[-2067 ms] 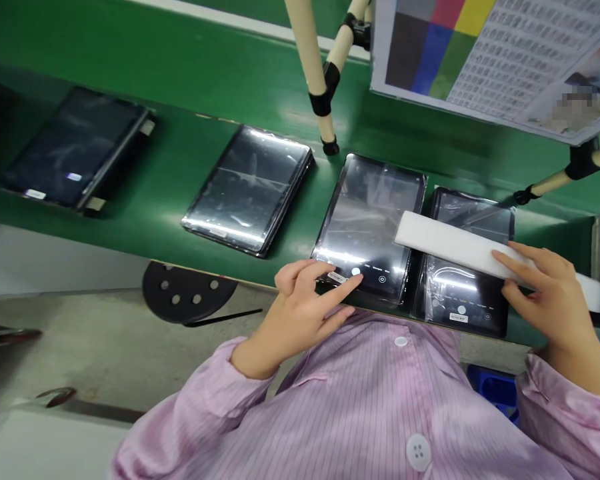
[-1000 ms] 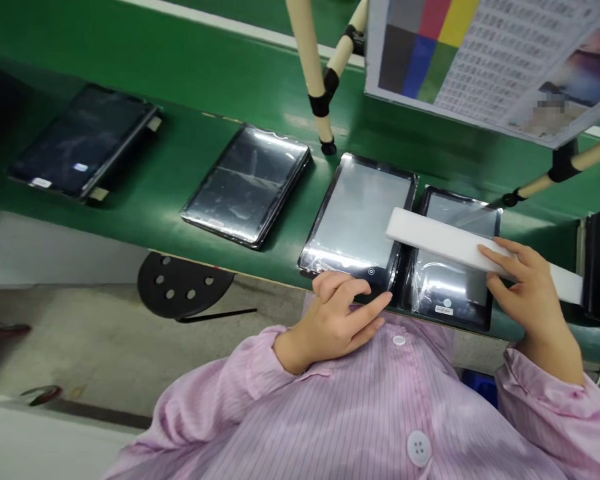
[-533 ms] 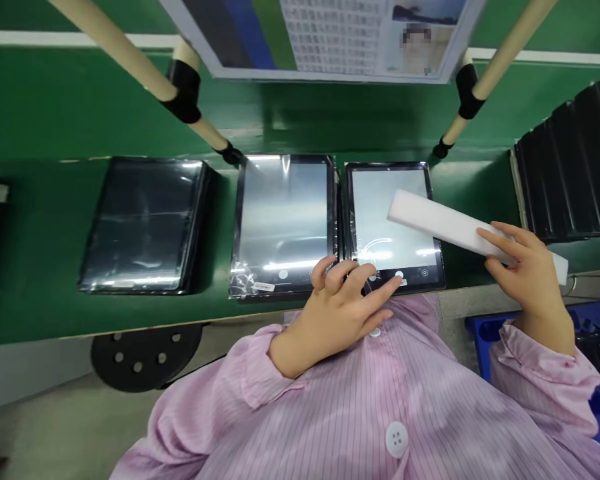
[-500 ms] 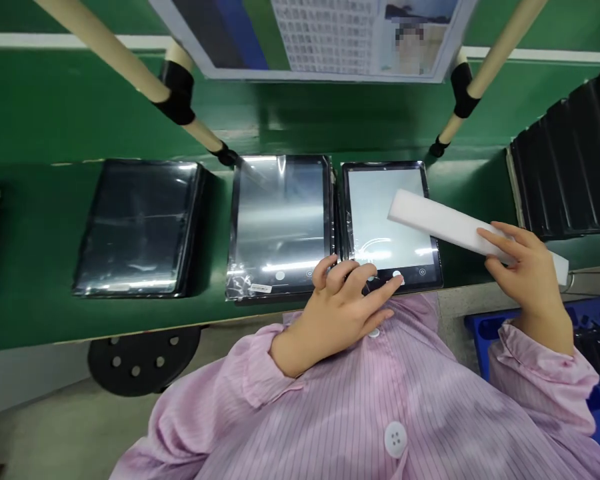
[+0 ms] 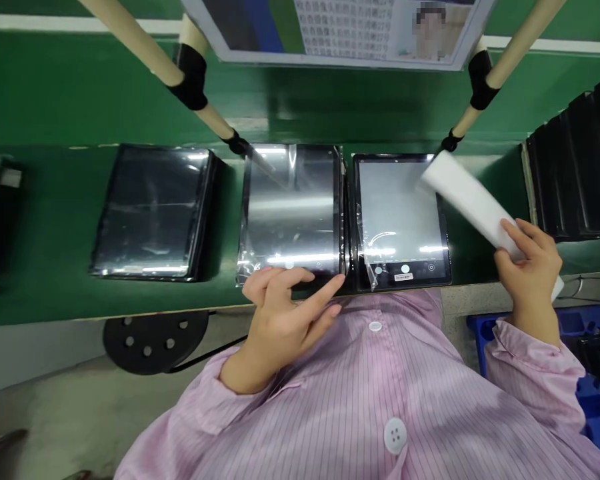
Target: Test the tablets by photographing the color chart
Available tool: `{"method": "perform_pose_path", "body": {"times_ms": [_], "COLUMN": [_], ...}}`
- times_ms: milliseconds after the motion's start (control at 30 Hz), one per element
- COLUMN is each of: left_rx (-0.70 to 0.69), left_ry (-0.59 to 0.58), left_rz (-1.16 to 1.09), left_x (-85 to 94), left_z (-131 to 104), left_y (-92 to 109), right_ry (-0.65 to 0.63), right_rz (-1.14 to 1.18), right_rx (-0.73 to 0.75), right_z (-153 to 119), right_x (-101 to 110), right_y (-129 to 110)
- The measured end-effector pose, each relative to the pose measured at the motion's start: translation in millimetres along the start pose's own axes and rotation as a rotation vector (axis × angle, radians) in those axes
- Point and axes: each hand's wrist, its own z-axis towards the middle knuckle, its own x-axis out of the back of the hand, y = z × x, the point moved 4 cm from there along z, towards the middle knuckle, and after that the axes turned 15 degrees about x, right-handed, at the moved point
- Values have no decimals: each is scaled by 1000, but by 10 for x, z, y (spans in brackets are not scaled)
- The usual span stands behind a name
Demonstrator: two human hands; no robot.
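Observation:
My right hand point(image 5: 530, 267) grips a long white block point(image 5: 473, 200), perhaps foam, whose far end is raised at the right edge of a lit tablet point(image 5: 400, 207). That tablet shows a pale camera-like screen, with loose clear film along its left side. Left of it lies a stack of film-wrapped tablets, its top tablet point(image 5: 290, 207) also lit. Over the lower edge of that stack hovers my left hand point(image 5: 287, 313), holding nothing, index finger stretched out and the other fingers loosely bent. Whether a fingertip touches the screen, I cannot tell.
A stack of dark wrapped tablets point(image 5: 153, 213) lies farther left on the green bench point(image 5: 45, 267). Two beige tubes point(image 5: 140, 47) carry a printed board point(image 5: 340, 40) above. Black upright panels point(image 5: 575, 167) stand at right. A blue pallet point(image 5: 485, 327) and black stool point(image 5: 150, 343) are below.
My left hand has moved left, from the right tablet's lower edge to the middle stack. My right hand has tilted the white block more steeply, its far end higher. The view has shifted slightly.

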Motion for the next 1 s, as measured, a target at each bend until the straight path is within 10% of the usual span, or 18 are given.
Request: {"method": "perform_pose_path", "body": {"times_ms": [200, 400, 600, 867, 1000], "left_rx": [118, 157, 254, 735, 907], "left_ry": [12, -13, -55, -333, -229], "left_rz": [115, 188, 136, 32, -283], "left_x": [44, -34, 76, 181, 226], "left_z": [-161, -162, -153, -56, 18], "left_y": [-210, -226, -576, -1350, -1423], "right_ry": [-57, 149, -19, -113, 36], "right_rz": [-132, 71, 238, 239, 279], "right_rx": [-229, 146, 312, 324, 245], "right_z": [-99, 25, 86, -31, -6], "right_x": [-353, -60, 284, 222, 307], "right_y": [127, -546, -1157, -1300, -1279]}}
